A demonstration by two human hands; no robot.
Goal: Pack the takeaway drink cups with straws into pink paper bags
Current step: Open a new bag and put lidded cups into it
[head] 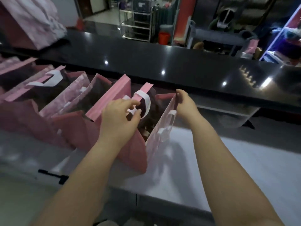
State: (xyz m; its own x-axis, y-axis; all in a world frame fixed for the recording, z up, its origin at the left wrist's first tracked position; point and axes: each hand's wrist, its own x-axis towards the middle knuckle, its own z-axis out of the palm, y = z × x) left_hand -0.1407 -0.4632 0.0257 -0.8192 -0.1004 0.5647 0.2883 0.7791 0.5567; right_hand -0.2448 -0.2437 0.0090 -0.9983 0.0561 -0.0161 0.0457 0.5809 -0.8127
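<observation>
Below the black counter, on our white worktop, we hold the end pink bag open: left hand pinching its white handle, right hand pinching its right wall. Contents unclear; next, probably, lower a cup in upright.

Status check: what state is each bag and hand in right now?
Near bag: upright, mouth held open, inside too dark to tell.
Left hand: pinches the white handle.
Right hand: pinches the near bag's right rim.
Other bags: upright in a row, mouths open.
</observation>
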